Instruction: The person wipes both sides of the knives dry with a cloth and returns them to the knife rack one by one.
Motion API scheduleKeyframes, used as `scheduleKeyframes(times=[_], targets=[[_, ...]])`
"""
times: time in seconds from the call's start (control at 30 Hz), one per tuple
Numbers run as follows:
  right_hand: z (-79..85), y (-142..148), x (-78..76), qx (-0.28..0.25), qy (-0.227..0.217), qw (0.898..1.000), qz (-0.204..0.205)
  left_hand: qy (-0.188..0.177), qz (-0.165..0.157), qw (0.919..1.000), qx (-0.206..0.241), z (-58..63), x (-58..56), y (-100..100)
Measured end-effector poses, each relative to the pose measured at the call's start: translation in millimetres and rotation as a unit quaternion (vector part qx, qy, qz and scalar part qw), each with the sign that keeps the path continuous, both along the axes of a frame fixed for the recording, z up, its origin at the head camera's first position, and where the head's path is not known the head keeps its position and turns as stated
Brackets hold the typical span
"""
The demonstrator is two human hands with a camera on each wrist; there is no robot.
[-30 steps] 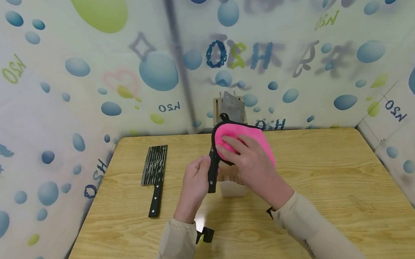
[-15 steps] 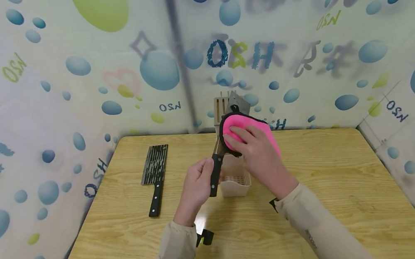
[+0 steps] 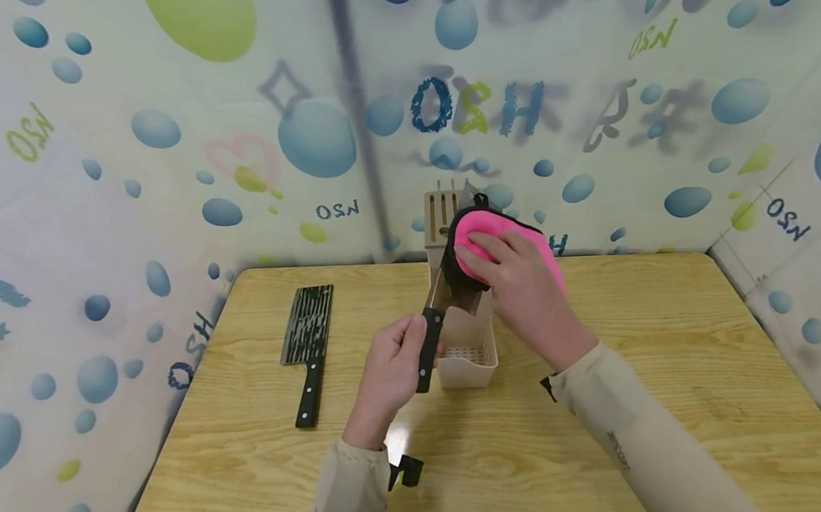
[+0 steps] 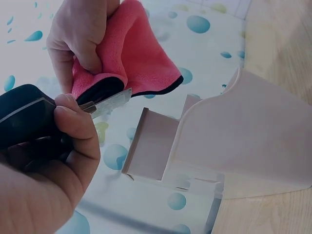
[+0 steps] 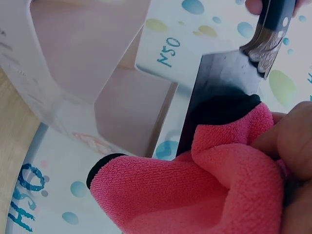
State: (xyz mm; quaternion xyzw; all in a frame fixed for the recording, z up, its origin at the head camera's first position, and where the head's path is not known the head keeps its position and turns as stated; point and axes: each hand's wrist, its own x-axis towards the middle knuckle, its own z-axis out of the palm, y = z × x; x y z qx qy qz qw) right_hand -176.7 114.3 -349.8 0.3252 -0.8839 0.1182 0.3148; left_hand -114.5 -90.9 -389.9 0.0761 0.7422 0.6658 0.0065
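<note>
My left hand (image 3: 391, 365) grips the black riveted handle (image 3: 430, 349) of a kitchen cleaver, held up at a slant in front of the knife holder. Its broad metal blade (image 5: 219, 73) is partly covered by a pink cloth with black edging (image 3: 477, 221). With curled fingers, my right hand (image 3: 534, 302) pinches this cloth over the blade. In the right wrist view, bare metal shows between cloth and handle. A second cleaver (image 3: 306, 332), with a black-patterned blade and black handle, lies flat on the table to the left of my hands.
Behind the hands stands a beige plastic knife holder (image 3: 467, 376), with a slotted upper block (image 3: 441, 208) and an open lower bin. It rests on the wooden table (image 3: 621, 433). Patterned sheets (image 3: 221, 142) hang closely around the back and sides.
My right hand and the pink cloth have slid right and slightly up along the blade, baring more metal near the handle. The cleaver has tilted further right; my left hand stays nearly in place.
</note>
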Motion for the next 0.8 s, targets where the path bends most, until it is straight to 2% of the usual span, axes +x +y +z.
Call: scheduleKeyframes(times=[0.3, 0.47, 0.8], targets=[[4.3, 8.2, -18.4, 0.026, 0.009, 0.999, -0.019, -0.003, -0.009, 1.0, 0.002, -0.6, -0.9, -1.0], [8.0, 11.7, -27.4, 0.042, -0.002, 0.999, -0.033, -0.002, -0.014, 0.9999, 0.0, -1.3, -1.0, -2.0], [15.1, 13.3, -41.5, 0.04, -0.033, 0.997, -0.057, -0.006, -0.018, 0.9998, -0.01, -1.8, -1.1, -4.0]])
